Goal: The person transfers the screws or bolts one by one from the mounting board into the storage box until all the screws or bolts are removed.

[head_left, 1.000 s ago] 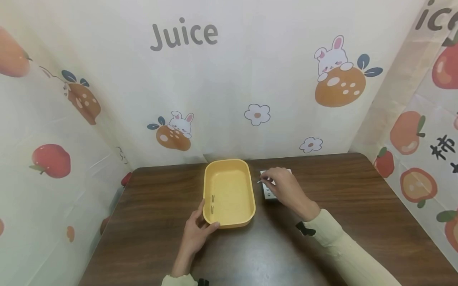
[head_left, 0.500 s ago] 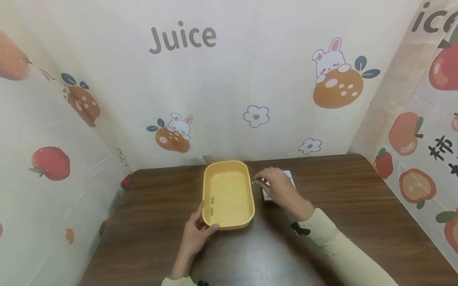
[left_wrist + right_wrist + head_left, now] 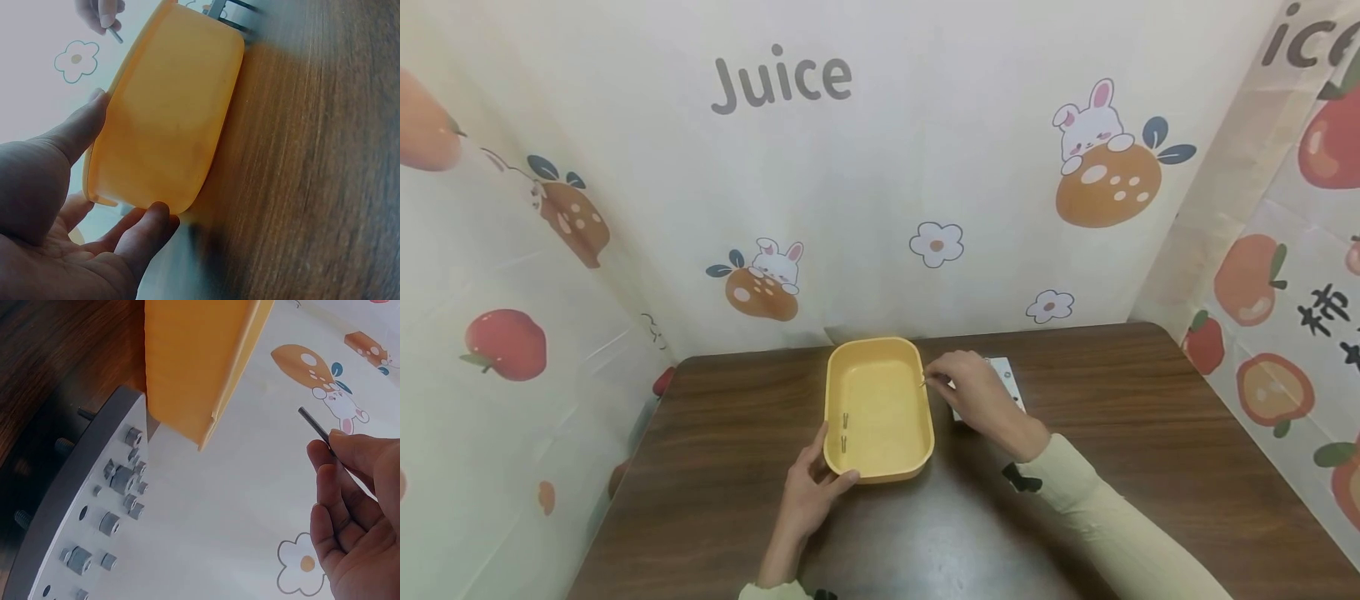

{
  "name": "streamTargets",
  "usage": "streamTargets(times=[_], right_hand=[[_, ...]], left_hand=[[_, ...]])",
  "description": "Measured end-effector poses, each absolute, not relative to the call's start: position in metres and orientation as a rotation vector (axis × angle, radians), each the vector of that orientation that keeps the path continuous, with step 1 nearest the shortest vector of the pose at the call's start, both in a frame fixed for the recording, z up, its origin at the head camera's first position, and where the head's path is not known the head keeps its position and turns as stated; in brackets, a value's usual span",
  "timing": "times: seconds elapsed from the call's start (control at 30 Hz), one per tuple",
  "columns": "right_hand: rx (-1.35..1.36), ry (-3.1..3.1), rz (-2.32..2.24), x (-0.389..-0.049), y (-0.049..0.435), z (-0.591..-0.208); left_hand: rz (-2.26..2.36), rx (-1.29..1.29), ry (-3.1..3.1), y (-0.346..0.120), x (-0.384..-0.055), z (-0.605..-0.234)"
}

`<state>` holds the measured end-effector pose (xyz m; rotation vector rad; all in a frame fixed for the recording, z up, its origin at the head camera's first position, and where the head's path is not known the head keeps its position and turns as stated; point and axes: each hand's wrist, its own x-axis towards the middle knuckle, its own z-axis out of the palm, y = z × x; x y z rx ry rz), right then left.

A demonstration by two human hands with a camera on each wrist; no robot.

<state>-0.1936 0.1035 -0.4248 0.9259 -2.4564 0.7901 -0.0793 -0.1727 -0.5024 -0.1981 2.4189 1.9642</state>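
Note:
A yellow rectangular tray [image 3: 883, 408] stands on the table. My left hand [image 3: 808, 492] grips its near left corner, thumb on the rim and fingers along the outer side. Between thumb and forefinger, my right hand [image 3: 362, 500] pinches a thin threaded screw [image 3: 314, 426], its free end pointing out. In the head view, that hand is right at the tray's right rim. Two small screws [image 3: 844, 444] lie inside the tray near its left wall. Partly hidden under my right forearm is a pale metal plate [image 3: 1011, 387], fitted with several bolts [image 3: 109, 524] of different sizes.
The dark wooden table [image 3: 737, 433] runs back to a printed curtain [image 3: 865, 167] with fruit, rabbits and flowers. Similar curtains hang at both sides. Bolt shanks [image 3: 62, 445] stick out below the plate, which is raised above the tabletop.
My right hand has moved left from over the plate to the tray's right rim, carrying the screw. More of the plate shows now. The left hand stays on the tray corner.

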Motion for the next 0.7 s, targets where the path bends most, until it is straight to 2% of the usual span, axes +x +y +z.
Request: streamTargets(times=[0.7], right_hand=[[0.999, -2.419, 0.774, -0.198, 0.083, -0.422]], left_hand=[[1.963, -0.194, 2.414, -0.173, -0.08, -0.503]])
